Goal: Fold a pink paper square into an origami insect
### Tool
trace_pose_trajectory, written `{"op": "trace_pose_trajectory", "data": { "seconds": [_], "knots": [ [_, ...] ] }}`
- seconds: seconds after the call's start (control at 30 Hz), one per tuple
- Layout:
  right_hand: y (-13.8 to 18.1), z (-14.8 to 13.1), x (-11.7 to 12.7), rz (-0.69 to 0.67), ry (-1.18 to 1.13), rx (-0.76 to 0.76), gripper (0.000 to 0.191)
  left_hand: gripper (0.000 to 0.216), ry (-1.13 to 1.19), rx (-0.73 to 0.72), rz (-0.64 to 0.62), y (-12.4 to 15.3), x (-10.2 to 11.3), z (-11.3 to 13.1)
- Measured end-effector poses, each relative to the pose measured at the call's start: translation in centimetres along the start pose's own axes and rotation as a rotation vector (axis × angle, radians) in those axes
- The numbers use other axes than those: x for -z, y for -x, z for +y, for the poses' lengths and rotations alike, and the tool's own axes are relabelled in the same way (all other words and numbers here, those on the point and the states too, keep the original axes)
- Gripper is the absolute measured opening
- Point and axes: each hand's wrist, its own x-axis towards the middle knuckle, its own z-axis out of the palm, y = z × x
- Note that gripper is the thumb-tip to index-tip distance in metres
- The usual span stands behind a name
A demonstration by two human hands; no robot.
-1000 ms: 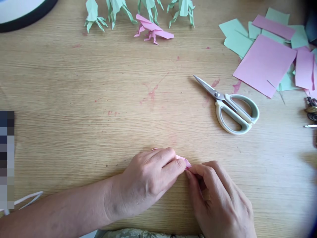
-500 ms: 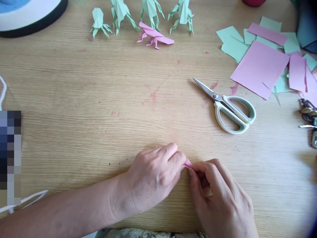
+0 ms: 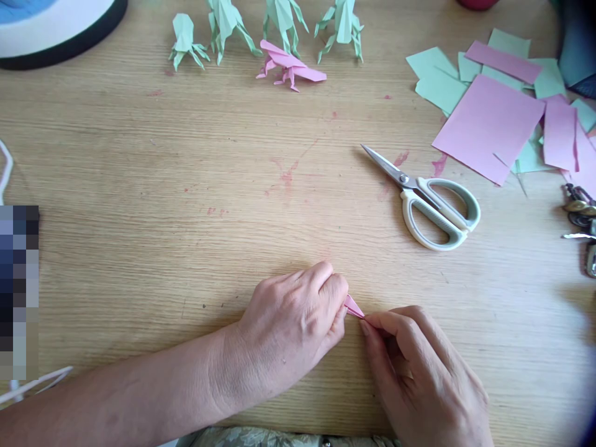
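My left hand (image 3: pixel 293 323) lies on the wooden table (image 3: pixel 139 205) near its front edge, fingers curled over a small folded pink paper piece (image 3: pixel 353 306). Only a pointed pink tip shows between the two hands. My right hand (image 3: pixel 423 379) sits just to the right, its thumb and forefinger pinched on that tip. Most of the pink piece is hidden under my left fingers.
White-handled scissors (image 3: pixel 431 202) lie closed to the upper right. Pink and green paper sheets (image 3: pixel 493 118) are piled at the far right, keys (image 3: pixel 582 217) at the right edge. Several green folded figures (image 3: pixel 279 22) and a pink folded figure (image 3: pixel 288 65) stand along the back. A white round object (image 3: pixel 51 31) fills the top-left corner.
My right hand has slid slightly right and down, drawing the pink tip out further. My left fingers have curled tighter over the paper. The view shifted a little.
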Motion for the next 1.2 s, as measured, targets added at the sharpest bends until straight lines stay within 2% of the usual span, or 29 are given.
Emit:
{"op": "trace_pose_trajectory", "data": {
  "seconds": [0.07,0.2,0.3,0.77,0.97,1.1,1.2],
  "knots": [
    [0.5,0.7,0.3,-0.018,-0.021,0.057,0.012,0.014,0.002,-0.006,0.006,0.0,-0.1,0.0],
    [1.2,2.2,0.8,-0.153,0.016,0.287,0.037,0.011,-0.002,-0.022,0.009,0.1,-0.1,-0.1],
    [1.3,2.7,0.9,-0.194,0.08,0.367,0.046,0.013,-0.019,-0.035,0.0,0.0,0.0,-0.1],
    [0.9,2.3,0.2,-0.129,0.099,0.375,0.05,0.013,0.036,0.001,-0.036,0.0,0.1,-0.1],
    [1.1,2.4,0.6,-0.145,0.075,0.385,0.05,0.013,0.092,0.031,-0.062,-0.3,0.4,-0.2],
    [0.8,2.3,0.7,-0.106,0.085,0.404,0.046,0.011,0.161,0.053,-0.116,-0.3,0.8,-0.2],
    [0.6,2.2,0.8,-0.134,0.121,0.421,0.043,0.009,0.196,0.091,-0.179,-0.3,1.2,-0.1]
  ]
}}
